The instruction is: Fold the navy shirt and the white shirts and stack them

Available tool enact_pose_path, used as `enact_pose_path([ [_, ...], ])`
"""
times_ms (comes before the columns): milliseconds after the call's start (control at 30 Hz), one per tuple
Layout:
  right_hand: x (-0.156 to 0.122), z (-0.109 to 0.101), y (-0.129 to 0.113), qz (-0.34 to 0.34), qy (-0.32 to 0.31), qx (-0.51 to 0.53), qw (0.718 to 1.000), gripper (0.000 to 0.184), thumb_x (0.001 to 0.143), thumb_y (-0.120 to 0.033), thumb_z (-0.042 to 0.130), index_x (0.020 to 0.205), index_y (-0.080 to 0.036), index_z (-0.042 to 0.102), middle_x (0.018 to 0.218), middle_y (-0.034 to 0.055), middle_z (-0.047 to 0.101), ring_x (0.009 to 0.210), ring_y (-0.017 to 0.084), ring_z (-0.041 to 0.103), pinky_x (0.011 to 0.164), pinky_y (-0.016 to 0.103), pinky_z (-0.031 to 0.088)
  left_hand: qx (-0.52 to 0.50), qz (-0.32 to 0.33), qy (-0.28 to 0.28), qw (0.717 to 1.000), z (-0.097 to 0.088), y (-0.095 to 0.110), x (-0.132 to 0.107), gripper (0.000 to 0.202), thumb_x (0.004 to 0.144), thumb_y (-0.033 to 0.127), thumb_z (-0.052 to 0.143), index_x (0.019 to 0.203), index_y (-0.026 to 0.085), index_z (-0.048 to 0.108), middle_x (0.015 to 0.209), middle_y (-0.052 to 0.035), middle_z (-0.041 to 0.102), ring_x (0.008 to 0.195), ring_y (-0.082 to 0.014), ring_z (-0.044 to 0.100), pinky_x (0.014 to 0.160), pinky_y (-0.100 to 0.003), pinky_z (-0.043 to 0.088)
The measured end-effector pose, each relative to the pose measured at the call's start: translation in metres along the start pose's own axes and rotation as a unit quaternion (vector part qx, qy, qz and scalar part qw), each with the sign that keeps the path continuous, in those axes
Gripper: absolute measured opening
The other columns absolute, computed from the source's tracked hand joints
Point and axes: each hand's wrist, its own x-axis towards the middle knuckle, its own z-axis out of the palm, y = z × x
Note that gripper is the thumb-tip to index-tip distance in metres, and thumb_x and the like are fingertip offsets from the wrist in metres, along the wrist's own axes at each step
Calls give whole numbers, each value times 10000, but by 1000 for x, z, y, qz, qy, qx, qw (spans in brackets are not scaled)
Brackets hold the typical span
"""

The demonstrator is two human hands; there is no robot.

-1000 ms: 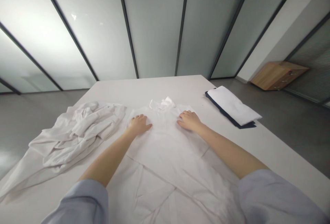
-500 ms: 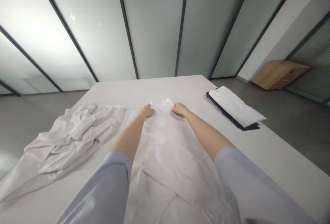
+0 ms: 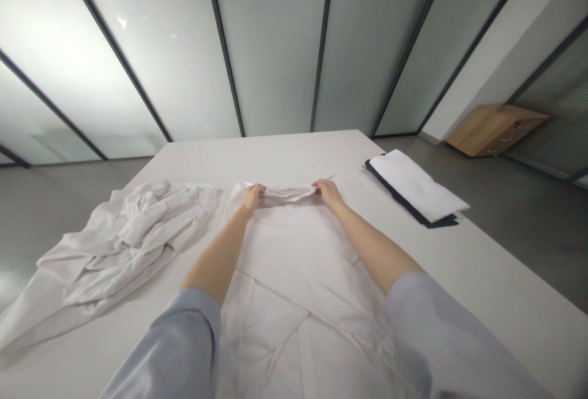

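Shifted forward, nearly closed hands (image 3: 252,195) (image 3: 327,193) pinch the white garment (image 3: 294,246) by its edge on a pale table (image 3: 261,157) before frosted panels (image 3: 275,49).

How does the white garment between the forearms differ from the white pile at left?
The garment lies spread mostly flat; the pile is heaped and rumpled. The left hand and right hand grip the garment's far end, while neither touches the pile. Both are white cloth on the table.

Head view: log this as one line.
left hand: pinches white garment at far end; right hand: likewise; left side: crumpled white cloth; right side: folded white cloth over dark cloth
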Motion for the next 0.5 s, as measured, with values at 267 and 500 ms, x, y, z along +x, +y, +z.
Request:
enact_pose_path([
  [267, -16, 7, -7, -52, 18, -252, 966, 241, 876, -259, 482, 986, -178, 680, 972, 70, 690, 929, 193, 604, 860, 276, 434, 286, 14, 63, 956, 9, 5, -20, 319, 864, 358, 518, 1130, 205, 609, 894, -43, 724, 894, -197, 663, 801, -292, 482],
  [500, -28, 3, -16, -112, 112, -386, 909, 481, 899, -349, 498, 1328, -134, 526, 1317, 189, 503, 1213, 305, 436, 1006, 409, 339, 437, 82, 123, 887, 5, 19, -39, 444, 896, 403, 478, 1310, 245, 516, 1312, -98, 572, 1230, -263, 499, 1012, -366, 405],
])
